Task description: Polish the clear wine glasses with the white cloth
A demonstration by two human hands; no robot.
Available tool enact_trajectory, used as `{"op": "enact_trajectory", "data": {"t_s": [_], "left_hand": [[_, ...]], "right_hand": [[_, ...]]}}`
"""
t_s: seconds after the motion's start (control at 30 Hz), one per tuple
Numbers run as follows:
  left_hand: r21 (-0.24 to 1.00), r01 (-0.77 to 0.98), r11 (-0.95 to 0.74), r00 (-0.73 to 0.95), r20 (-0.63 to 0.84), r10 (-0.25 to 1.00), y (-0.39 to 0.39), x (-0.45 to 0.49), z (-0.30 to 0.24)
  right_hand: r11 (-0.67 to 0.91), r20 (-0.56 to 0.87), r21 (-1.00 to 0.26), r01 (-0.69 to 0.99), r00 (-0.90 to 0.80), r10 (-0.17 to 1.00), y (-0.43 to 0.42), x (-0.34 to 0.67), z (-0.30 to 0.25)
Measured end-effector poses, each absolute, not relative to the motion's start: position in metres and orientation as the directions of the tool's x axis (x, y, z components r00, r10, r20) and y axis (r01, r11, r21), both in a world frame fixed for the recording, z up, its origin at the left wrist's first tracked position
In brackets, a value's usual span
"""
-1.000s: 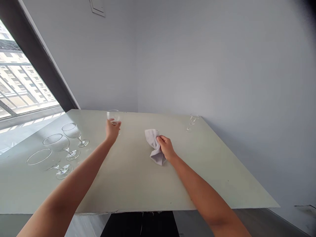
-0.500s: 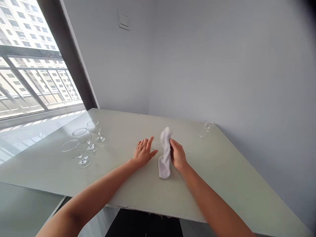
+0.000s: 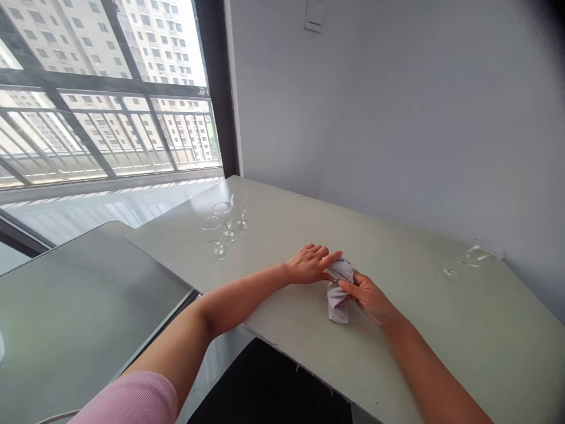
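Note:
A white cloth (image 3: pixel 338 306) hangs bunched between my hands above the table. My right hand (image 3: pixel 368 297) is closed on it, thumb in front and fingers behind. My left hand (image 3: pixel 309 264) is beside the cloth's upper part, fingers curved around what looks like a clear glass; its outline is very faint and mostly hidden by hand and cloth. On the left, three clear stemmed glasses stand in a row: a near one (image 3: pixel 220 252), a middle one (image 3: pixel 230 235) and a far one (image 3: pixel 242 224).
Another clear stemmed glass (image 3: pixel 477 257) stands at the right near the wall. The pale table (image 3: pixel 282 330) has a rough front edge, with a black seat (image 3: pixel 269 388) below. A greyish glossy surface (image 3: pixel 88 306) adjoins on the left. A window (image 3: pixel 110 129) is behind it.
My view has turned left, so everything sits further right. My hands have come together, and the cloth, held stretched upright before, is now folded and bunched against my left hand's fingers.

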State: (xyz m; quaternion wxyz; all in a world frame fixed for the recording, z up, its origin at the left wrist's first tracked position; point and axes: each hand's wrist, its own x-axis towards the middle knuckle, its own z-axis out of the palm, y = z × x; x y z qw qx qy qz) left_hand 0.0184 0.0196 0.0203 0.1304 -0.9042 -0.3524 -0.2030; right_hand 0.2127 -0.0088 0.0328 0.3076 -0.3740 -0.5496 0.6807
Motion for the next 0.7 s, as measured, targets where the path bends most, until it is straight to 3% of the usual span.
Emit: {"op": "enact_trajectory", "data": {"t_s": [0.13,0.23,0.33,0.5,0.6,0.7], "left_hand": [[-0.158,0.763,-0.627,0.600,0.535,0.595,0.021,0.023,0.024],[-0.174,0.774,-0.609,0.590,0.548,0.593,0.022,0.027,0.027],[-0.098,0.755,-0.649,0.606,0.484,0.631,0.022,0.026,0.030],[0.200,0.707,-0.679,0.626,0.268,0.732,0.021,0.022,0.037],[0.299,0.717,-0.629,0.622,0.133,0.772,0.018,0.023,0.040],[0.207,0.751,-0.627,0.579,0.250,0.776,0.016,0.027,0.041]], "right_hand": [[-0.299,-0.193,-0.913,-0.279,-0.350,0.916,-0.004,0.208,0.029],[-0.283,-0.187,-0.882,-0.376,-0.272,0.944,-0.002,0.212,0.031],[-0.233,-0.118,-0.940,-0.250,-0.402,0.908,-0.005,0.219,0.038],[-0.045,-0.115,-0.987,0.152,-0.492,0.863,-0.006,0.228,0.043],[-0.064,-0.124,-0.988,0.139,-0.479,0.869,-0.001,0.229,0.037],[-0.145,-0.123,-0.989,-0.025,-0.408,0.905,0.004,0.227,0.031]]}}
